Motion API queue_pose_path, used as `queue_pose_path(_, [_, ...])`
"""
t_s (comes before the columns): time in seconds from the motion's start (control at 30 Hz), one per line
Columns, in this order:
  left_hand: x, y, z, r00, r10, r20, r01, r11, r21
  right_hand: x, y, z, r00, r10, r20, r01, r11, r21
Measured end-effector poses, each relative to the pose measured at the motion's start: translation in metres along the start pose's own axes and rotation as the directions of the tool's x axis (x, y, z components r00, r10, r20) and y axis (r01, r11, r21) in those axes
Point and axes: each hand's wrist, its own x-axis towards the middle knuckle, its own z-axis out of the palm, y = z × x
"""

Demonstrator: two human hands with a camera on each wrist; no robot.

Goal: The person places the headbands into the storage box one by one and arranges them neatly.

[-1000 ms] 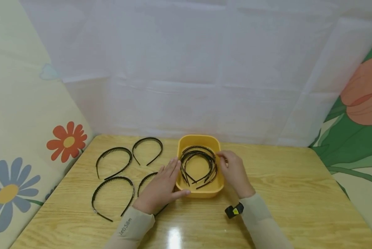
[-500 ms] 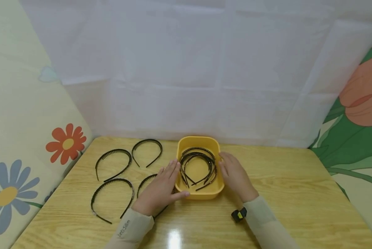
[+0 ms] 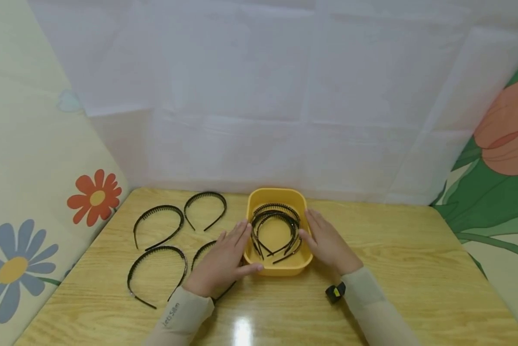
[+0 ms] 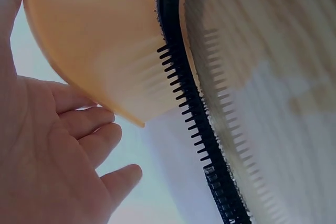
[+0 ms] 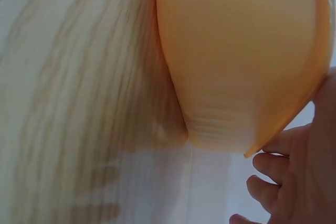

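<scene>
A yellow plastic basket (image 3: 280, 272) holds several black toothed headbands (image 3: 277, 206), nested over one another. My left hand (image 3: 220, 266) touches the basket's left rim with fingers extended and the thumb at the front left corner. On the opposite side my right hand (image 3: 332, 245) lies against the right rim, fingers extended, thumb at the edge. Both wrist views show fingers along the rim of the basket (image 4: 94, 35). Under my left hand and wrist lies another headband (image 4: 181, 80), partly hidden in the head view.
Further headbands lie on the wooden table (image 3: 393, 269) to the left: one at the back (image 3: 205, 193), one at far left (image 3: 157, 207) and one nearer the front (image 3: 155, 249). A white sheet (image 3: 241, 96) hangs behind, with flowered cloth (image 3: 33, 144) at the sides.
My right hand's curled fingers have straightened along the basket's right side, and its wrist has shifted a little right. The left hand, basket and headbands stay where they were.
</scene>
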Motion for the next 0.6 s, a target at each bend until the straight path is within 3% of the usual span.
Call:
queue_pose_path(0.13, [0.002,0.000,-0.004,0.997,0.043,-0.064,-0.041,0.998,0.039,0.001,0.002,-0.002,0.999,-0.021,0.026,0.021,1.000,-0.019])
queue_pose_path(0.23, [0.006,-0.002,-0.007,0.978,0.114,-0.174,-0.100,0.991,0.087,0.002,0.003,-0.003,0.999,-0.031,0.038,0.033,0.998,-0.046])
queue_pose_path(0.4, [0.009,-0.012,-0.014,0.898,0.210,-0.387,-0.154,0.973,0.170,0.003,0.006,-0.003,0.998,-0.027,0.054,0.032,0.996,-0.083])
queue_pose_path(0.5, [0.007,-0.019,-0.020,0.855,0.206,-0.475,-0.139,0.975,0.173,0.003,0.008,-0.002,0.998,-0.035,0.056,0.040,0.995,-0.091])
queue_pose_path(0.6, [0.003,-0.028,-0.030,0.825,0.175,-0.538,-0.104,0.982,0.160,0.002,0.009,-0.002,0.997,-0.046,0.054,0.051,0.994,-0.096])
